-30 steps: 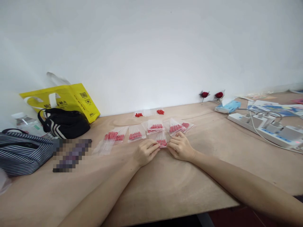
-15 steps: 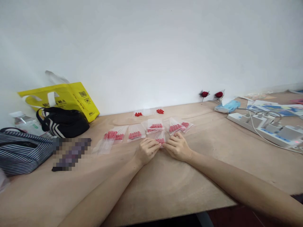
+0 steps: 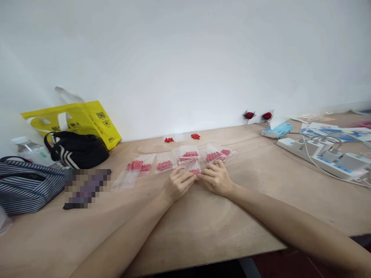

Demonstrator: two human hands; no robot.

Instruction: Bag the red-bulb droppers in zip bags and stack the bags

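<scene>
Between my two hands is a small clear zip bag [image 3: 194, 166] with red capsule-like pieces inside. My left hand [image 3: 179, 184] pinches the near edge of this bag from the left. From the right, my right hand [image 3: 216, 179] pinches the same edge, its fingertips almost meeting those of the left. Just beyond lies another filled zip bag [image 3: 189, 153]. More bags of red pieces rest to the right [image 3: 215, 153] and to the left [image 3: 164, 164]. Farther left, some filled bags [image 3: 139, 166] overlap one another.
Two small heaps of red pieces [image 3: 169, 140] lie near the wall. A yellow bag [image 3: 100, 123], a black pouch [image 3: 81, 150] and a striped bag [image 3: 31, 189] stand at left. On the right are a power strip [image 3: 319, 158] with cables, a tissue pack [image 3: 277, 130] and two red roses [image 3: 249, 115].
My hands stay on the same bag, with the fingers shifted slightly along its near edge. The left fingers have lifted a little. The other bags rest as before.
</scene>
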